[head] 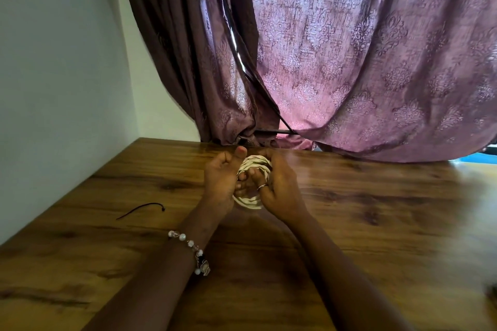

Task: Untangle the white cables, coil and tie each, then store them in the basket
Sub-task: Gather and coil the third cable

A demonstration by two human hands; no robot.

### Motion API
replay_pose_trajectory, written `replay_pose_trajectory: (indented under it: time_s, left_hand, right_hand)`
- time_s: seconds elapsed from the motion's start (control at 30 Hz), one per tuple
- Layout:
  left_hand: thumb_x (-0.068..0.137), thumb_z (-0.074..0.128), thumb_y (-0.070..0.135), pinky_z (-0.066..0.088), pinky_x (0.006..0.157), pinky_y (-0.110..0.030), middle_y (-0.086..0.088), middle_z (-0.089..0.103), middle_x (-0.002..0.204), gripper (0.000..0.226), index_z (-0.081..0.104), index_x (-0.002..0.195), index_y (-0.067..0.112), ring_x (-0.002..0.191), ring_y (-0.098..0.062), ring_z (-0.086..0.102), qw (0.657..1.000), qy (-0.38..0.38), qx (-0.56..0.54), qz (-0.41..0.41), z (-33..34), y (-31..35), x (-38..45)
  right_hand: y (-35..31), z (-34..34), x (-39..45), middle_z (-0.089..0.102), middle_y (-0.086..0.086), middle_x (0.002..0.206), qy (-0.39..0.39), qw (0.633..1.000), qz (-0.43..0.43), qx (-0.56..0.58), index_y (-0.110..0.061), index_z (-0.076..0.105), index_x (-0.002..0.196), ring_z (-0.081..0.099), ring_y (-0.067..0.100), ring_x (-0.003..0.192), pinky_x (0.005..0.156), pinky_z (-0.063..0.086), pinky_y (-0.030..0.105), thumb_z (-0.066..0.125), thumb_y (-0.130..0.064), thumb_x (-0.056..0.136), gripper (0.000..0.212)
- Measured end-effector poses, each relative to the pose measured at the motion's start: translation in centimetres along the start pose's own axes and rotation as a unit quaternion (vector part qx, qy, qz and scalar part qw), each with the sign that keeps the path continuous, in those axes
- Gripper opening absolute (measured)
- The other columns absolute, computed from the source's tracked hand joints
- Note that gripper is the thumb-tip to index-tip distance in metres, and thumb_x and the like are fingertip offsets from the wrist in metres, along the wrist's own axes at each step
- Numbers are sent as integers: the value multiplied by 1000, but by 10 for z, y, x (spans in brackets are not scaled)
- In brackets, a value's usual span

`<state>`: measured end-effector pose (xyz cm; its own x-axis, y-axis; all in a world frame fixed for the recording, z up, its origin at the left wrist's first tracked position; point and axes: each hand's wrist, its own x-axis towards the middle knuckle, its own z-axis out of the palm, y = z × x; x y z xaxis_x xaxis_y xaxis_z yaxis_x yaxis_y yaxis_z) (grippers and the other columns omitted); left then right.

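A white cable [255,165], wound into a tight round coil, is held upright between both hands over the middle of the wooden table [376,209]. My left hand [222,179] grips the coil's left side, thumb raised at the top. My right hand [279,191] grips its right side, a ring on one finger, with fingers curled through the coil's middle. The lower loops show below my palms. A thin black tie [142,209] lies loose on the table to the left. No basket is in view.
A purple patterned curtain [349,62] hangs behind the table and drapes onto its far edge. A white wall [53,62] borders the table on the left. A beaded bracelet [192,248] circles my left wrist.
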<state>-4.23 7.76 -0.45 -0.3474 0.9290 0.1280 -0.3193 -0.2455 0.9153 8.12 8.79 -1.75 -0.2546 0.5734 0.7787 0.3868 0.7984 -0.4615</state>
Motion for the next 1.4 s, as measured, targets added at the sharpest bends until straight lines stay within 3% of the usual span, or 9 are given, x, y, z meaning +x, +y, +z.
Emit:
replay_pose_trajectory:
  time_s: [0.17, 0.3, 0.63, 0.8, 0.87, 1.0, 1.17, 1.33, 1.4]
  left_hand:
    - [86, 67, 18, 26, 38, -17, -4, 45, 44, 27, 52, 72, 2, 31, -10, 38, 995, -22, 76, 60, 7, -2, -7]
    - [86, 67, 29, 25, 35, -15, -8, 46, 43, 34, 50, 72, 3, 27, -10, 36, 996, -12, 67, 50, 7, -1, -6]
    - [82, 72, 23, 22, 30, -9, -2, 47, 39, 34, 48, 62, 8, 25, -5, 32, 994, 26, -50, -88, 3, 7, -1]
    - [85, 66, 25, 19, 29, -7, -2, 44, 44, 28, 55, 72, 4, 25, -2, 29, 986, -60, -85, -131, 5, 15, -6]
    - [89, 62, 27, 18, 29, -6, 0, 42, 40, 30, 55, 71, 4, 24, -1, 28, 981, -84, -89, -150, 9, 14, -11]
    - [90, 61, 29, 20, 29, -7, 2, 44, 36, 32, 55, 68, 6, 24, -1, 30, 986, -52, -75, -142, 16, 10, -14]
    - [95, 52, 40, 31, 37, -15, -5, 52, 41, 48, 57, 60, 7, 28, -10, 37, 992, -9, -59, -108, 20, 12, -11]
    - [96, 50, 39, 40, 59, -28, -6, 62, 56, 50, 69, 59, 11, 52, -19, 50, 991, -64, -63, -95, 22, 10, -13]
    - [95, 54, 35, 42, 48, -23, -6, 59, 56, 37, 61, 67, 11, 43, -13, 51, 997, -43, -31, -58, 24, 8, -17]
  right_hand:
    - [-1, -7, 8, 65, 7, 91, -14, 1000, 11, 16, -5, 68, 98, 59, 14, 83, 71, 45, 21, 52, -30, 91, 31]
    - [5, -12, 11, 69, 10, 103, -90, 994, 46, 42, -6, 66, 117, 63, 16, 93, 79, 49, 22, 51, -10, 85, 35]
    - [1, -6, 9, 45, 6, 94, 71, 995, -30, -69, -2, 72, 100, 41, 1, 87, 81, 33, 0, 66, 9, 72, 30]
    - [-11, -4, 4, 45, 13, 102, 49, 995, -60, -70, 2, 59, 101, 40, 4, 87, 82, 29, -1, 44, -15, 93, 24]
    - [-6, -5, 3, 49, 9, 93, 60, 996, -41, -48, 1, 55, 93, 40, 3, 81, 77, 30, 1, 45, -4, 93, 11]
    - [-1, -3, 3, 49, -2, 80, 93, 995, -9, -46, 1, 55, 84, 37, -1, 73, 71, 30, 1, 48, 6, 81, 9]
    - [-4, 4, 10, 44, -4, 74, 155, 987, 11, -46, -2, 50, 79, 32, -2, 67, 61, 24, 14, 43, -15, 95, 21]
    - [4, 2, 6, 53, 5, 77, 129, 989, 24, -66, -1, 51, 87, 36, 1, 67, 59, 24, 19, 37, -29, 95, 32]
    - [1, 2, 6, 52, 5, 78, 142, 987, 19, -73, -2, 51, 87, 33, -2, 68, 59, 22, 18, 39, -27, 95, 29]
